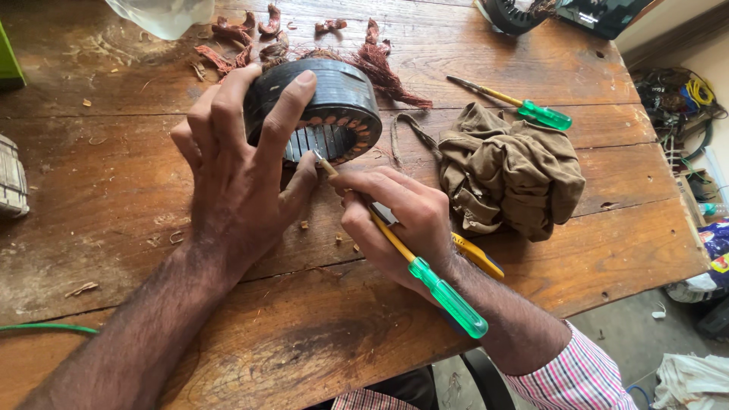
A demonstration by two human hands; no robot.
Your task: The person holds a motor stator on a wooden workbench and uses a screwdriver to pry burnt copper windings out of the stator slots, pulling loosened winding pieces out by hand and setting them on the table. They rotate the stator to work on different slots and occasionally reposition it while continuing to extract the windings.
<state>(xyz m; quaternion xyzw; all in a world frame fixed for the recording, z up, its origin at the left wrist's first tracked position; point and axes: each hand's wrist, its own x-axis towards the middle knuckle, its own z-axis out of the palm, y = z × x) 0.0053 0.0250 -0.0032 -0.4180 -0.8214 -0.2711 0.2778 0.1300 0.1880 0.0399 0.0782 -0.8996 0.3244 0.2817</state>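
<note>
Scarred wooden table (114,197), copper scraps, brown rag (509,171), floor clutter right. Left hand (235,175) grips motor ring (323,110) at table centre; right hand (402,220) clasps green-handled screwdriver (425,277), tip at slots.

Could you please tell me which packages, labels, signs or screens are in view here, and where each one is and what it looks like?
Clear plastic bag: top edge of the wooden table, crumpled, see-through.
Blue and yellow printed packet: floor at far right, partly cut off.
No signs or screens show.
</note>
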